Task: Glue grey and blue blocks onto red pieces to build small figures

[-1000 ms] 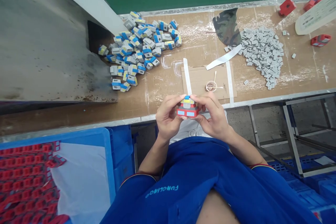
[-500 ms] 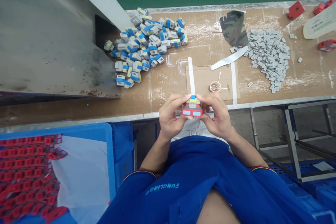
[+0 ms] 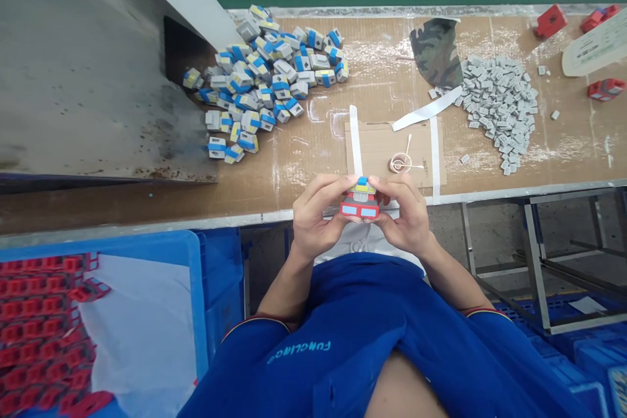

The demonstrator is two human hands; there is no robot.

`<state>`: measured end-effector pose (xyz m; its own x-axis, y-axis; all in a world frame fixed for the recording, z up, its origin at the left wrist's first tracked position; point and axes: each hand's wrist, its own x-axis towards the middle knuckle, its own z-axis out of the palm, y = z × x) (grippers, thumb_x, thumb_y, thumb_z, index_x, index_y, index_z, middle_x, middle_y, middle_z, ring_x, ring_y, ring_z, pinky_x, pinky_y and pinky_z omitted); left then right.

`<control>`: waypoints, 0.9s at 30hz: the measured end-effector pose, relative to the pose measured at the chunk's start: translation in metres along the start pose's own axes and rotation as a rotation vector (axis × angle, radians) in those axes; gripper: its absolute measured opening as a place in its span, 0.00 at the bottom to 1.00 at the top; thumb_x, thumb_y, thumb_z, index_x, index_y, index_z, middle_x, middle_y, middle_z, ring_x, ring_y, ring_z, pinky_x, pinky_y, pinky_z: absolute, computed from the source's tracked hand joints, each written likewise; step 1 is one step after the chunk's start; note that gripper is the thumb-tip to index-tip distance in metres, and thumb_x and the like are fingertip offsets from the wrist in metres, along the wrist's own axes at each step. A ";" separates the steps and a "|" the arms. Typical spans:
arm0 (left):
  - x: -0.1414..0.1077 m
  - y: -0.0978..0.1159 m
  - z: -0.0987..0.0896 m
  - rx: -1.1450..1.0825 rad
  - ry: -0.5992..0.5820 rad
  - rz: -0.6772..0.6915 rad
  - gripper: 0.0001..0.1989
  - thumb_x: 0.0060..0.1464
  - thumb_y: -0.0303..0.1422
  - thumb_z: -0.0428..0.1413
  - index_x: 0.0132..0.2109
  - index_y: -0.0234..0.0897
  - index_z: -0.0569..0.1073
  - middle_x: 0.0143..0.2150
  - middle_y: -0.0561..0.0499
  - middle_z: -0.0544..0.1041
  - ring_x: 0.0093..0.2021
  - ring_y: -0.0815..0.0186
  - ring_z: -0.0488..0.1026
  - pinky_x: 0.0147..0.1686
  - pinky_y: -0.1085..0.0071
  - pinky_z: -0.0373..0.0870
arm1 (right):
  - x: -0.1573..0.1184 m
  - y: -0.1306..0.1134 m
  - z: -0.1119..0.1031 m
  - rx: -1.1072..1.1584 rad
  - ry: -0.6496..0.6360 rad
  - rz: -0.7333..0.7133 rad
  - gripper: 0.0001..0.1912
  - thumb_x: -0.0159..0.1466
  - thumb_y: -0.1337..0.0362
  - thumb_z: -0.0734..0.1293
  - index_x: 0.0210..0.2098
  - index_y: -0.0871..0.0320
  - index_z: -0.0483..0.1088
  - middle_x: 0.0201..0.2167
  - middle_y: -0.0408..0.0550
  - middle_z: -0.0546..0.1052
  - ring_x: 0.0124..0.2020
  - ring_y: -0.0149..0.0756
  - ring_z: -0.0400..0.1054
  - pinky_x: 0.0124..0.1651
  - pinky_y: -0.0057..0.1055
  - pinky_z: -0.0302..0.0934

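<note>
Holding one toy point(image 3: 360, 209), two hands are bent inward: left hand point(image 3: 318, 215) and right hand point(image 3: 404, 215) have fingertips clamped on its sides. From the toy, one cup point(image 3: 398, 163) with two sticks point(image 3: 408, 143) is at 2 o'clock, one block pile point(image 3: 279, 68) at 11. Compared with earlier, the grip stays same; the view shifted slightly

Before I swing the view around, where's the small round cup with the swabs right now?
In the head view, the cup sits on the cardboard sheet, between two white strips, just beyond the right hand.
</note>
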<state>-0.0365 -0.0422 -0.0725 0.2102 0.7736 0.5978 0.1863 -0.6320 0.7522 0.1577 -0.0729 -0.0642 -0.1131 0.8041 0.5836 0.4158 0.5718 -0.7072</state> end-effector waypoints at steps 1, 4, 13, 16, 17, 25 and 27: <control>0.000 0.000 0.000 -0.009 0.001 -0.003 0.22 0.67 0.43 0.65 0.65 0.46 0.79 0.51 0.45 0.84 0.40 0.63 0.80 0.37 0.68 0.80 | -0.001 0.001 0.000 0.010 -0.005 0.015 0.26 0.76 0.50 0.68 0.69 0.51 0.70 0.43 0.52 0.79 0.34 0.39 0.71 0.33 0.37 0.76; 0.000 -0.001 0.003 -0.039 0.003 -0.008 0.22 0.67 0.42 0.65 0.66 0.46 0.79 0.50 0.46 0.84 0.41 0.64 0.80 0.39 0.68 0.80 | -0.003 0.002 -0.002 0.026 -0.012 0.054 0.25 0.75 0.49 0.69 0.66 0.52 0.72 0.43 0.52 0.79 0.34 0.39 0.71 0.34 0.37 0.77; 0.003 -0.005 0.005 -0.072 -0.024 0.022 0.28 0.64 0.44 0.68 0.68 0.46 0.77 0.53 0.44 0.85 0.46 0.60 0.81 0.42 0.65 0.81 | 0.004 0.002 -0.009 0.076 -0.006 0.000 0.26 0.76 0.53 0.68 0.71 0.48 0.69 0.48 0.54 0.80 0.38 0.41 0.73 0.37 0.39 0.77; 0.005 -0.005 0.005 -0.114 -0.020 -0.004 0.31 0.63 0.46 0.69 0.70 0.47 0.76 0.52 0.44 0.85 0.43 0.62 0.80 0.41 0.66 0.80 | 0.001 0.004 -0.008 0.104 0.000 0.033 0.26 0.75 0.52 0.69 0.70 0.48 0.70 0.48 0.53 0.79 0.37 0.40 0.73 0.36 0.38 0.76; 0.005 -0.004 0.005 -0.124 -0.018 -0.015 0.31 0.62 0.47 0.69 0.69 0.47 0.76 0.51 0.45 0.85 0.42 0.62 0.80 0.40 0.66 0.80 | -0.001 0.004 -0.007 0.100 0.008 0.041 0.26 0.75 0.51 0.69 0.69 0.49 0.70 0.47 0.53 0.79 0.36 0.40 0.72 0.35 0.37 0.75; 0.007 0.004 0.009 -0.159 -0.008 -0.034 0.26 0.64 0.45 0.68 0.66 0.47 0.80 0.50 0.47 0.85 0.40 0.65 0.78 0.39 0.68 0.78 | -0.005 -0.008 -0.004 0.048 0.063 0.136 0.22 0.76 0.50 0.68 0.64 0.51 0.73 0.41 0.49 0.75 0.31 0.36 0.68 0.28 0.33 0.68; 0.005 0.007 0.011 -0.161 -0.010 -0.055 0.25 0.64 0.46 0.68 0.65 0.46 0.80 0.48 0.47 0.84 0.38 0.66 0.77 0.37 0.69 0.76 | -0.007 -0.013 -0.004 0.092 0.071 0.179 0.22 0.75 0.53 0.70 0.65 0.50 0.72 0.40 0.47 0.74 0.31 0.34 0.67 0.27 0.31 0.66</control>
<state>-0.0239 -0.0431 -0.0675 0.2132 0.8059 0.5523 0.0420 -0.5723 0.8189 0.1570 -0.0865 -0.0570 0.0208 0.8827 0.4695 0.3387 0.4356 -0.8340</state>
